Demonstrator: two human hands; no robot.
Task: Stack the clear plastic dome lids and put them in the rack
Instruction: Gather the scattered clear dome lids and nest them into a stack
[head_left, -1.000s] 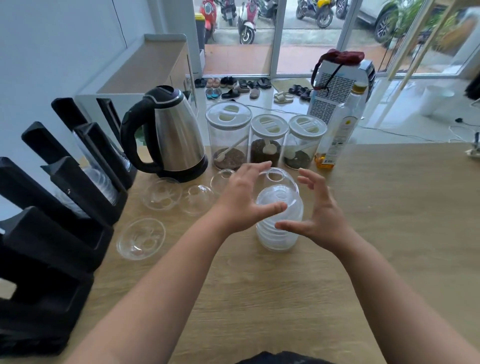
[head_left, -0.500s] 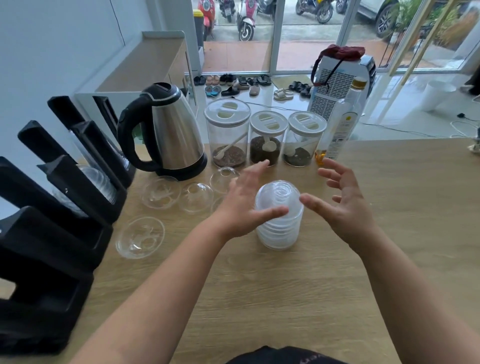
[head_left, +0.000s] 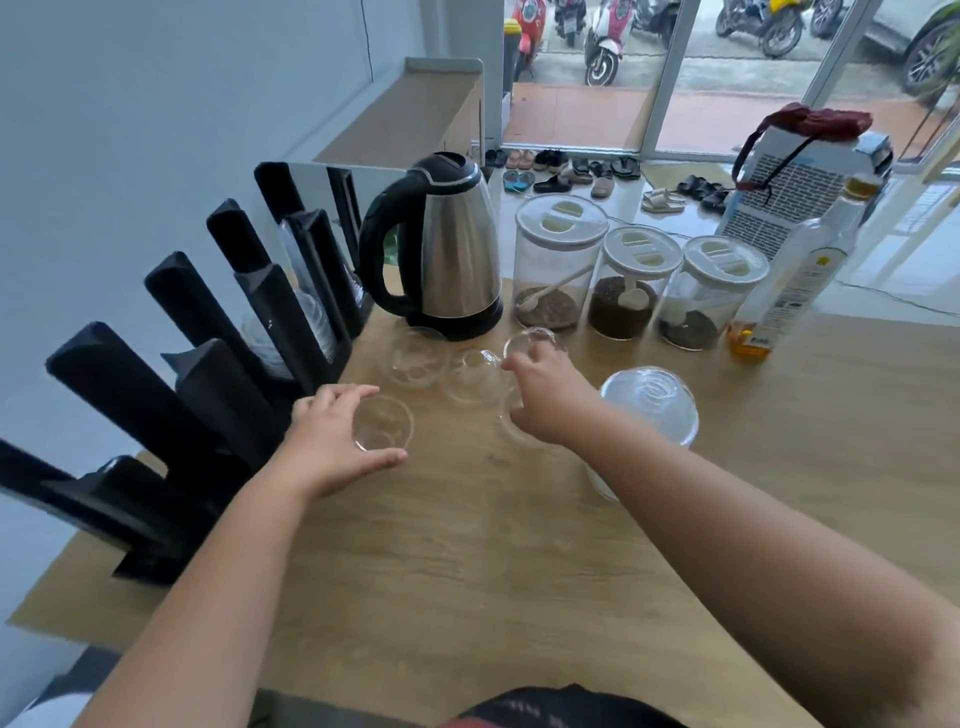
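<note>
Several clear dome lids lie loose on the wooden counter in front of the kettle. My left hand (head_left: 332, 441) curls thumb and fingers around the nearest loose lid (head_left: 383, 423), beside the black rack (head_left: 208, 374). My right hand (head_left: 545, 397) reaches over another lid (head_left: 508, 415) that it mostly hides. Its bent fingertips touch the rims of a middle lid (head_left: 471, 378) and a far lid (head_left: 530, 339). I cannot tell whether it grips one. A stack of lids (head_left: 649, 402) stands to the right, partly behind my right forearm. One more lid (head_left: 413, 358) lies by the kettle.
A steel kettle (head_left: 452, 249) stands behind the lids. To its right are three lidded jars (head_left: 634, 280) and a bottle (head_left: 795, 280). The rack's slots hold other clear lids (head_left: 311, 317). A wall runs along the left, and bare wood spreads near me.
Both hands left the stack and moved left. My left hand went to the lid near the rack, my right to the loose lids by the kettle. The view shifted left.
</note>
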